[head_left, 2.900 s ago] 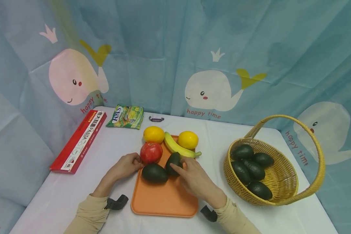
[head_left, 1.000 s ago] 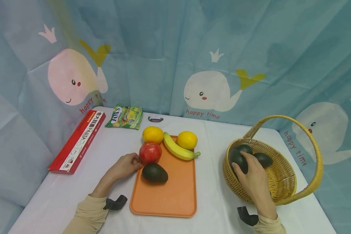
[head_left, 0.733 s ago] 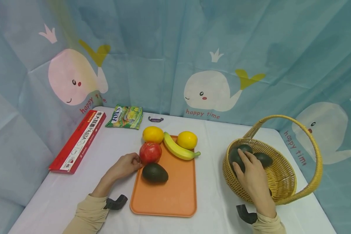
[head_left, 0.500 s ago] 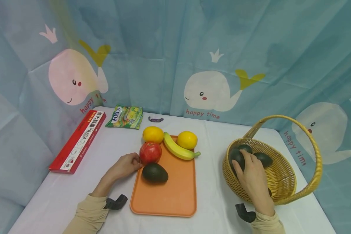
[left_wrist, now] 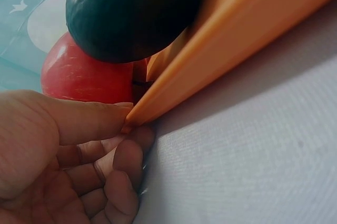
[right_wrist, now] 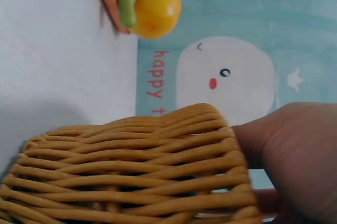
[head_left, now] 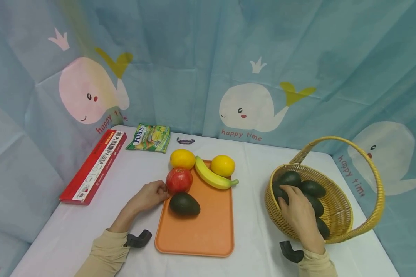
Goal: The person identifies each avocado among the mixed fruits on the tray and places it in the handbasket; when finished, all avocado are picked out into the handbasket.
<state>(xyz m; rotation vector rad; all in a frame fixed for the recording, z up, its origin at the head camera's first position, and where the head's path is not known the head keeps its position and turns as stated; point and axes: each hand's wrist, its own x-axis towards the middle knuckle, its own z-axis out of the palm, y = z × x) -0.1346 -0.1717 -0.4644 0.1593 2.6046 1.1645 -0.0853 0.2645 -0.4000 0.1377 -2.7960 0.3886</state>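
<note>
My left hand [head_left: 151, 195] pinches the left rim of the orange tray [left_wrist: 210, 50], thumb on top and fingers beneath. Right beside it on the tray are a red pomegranate [head_left: 179, 180] and a dark green avocado [head_left: 185, 204]. Inside the wicker basket [head_left: 277, 219], my right hand [head_left: 299, 211] holds another avocado [head_left: 280, 195] between thumb and fingers, low against the left wall. Several more avocados [head_left: 313, 188] lie around it, partly covered by the hand. The basket's wall hides most of the right hand in the right wrist view.
A banana [head_left: 213, 177] and two yellow lemon-like fruits [head_left: 223, 166] are at the tray's far end. Behind and left lie a red pasta box [head_left: 93, 167], a green FOX'S bag [head_left: 150, 137] and a small purple-wrapped candy [head_left: 185, 141]. The basket's tall handle [head_left: 376, 181] arches over its right side.
My right hand has carried an avocado from the tray into the basket and lowered it there. Avocados in the basket have shifted rightward. My left hand has stayed at the tray rim.
</note>
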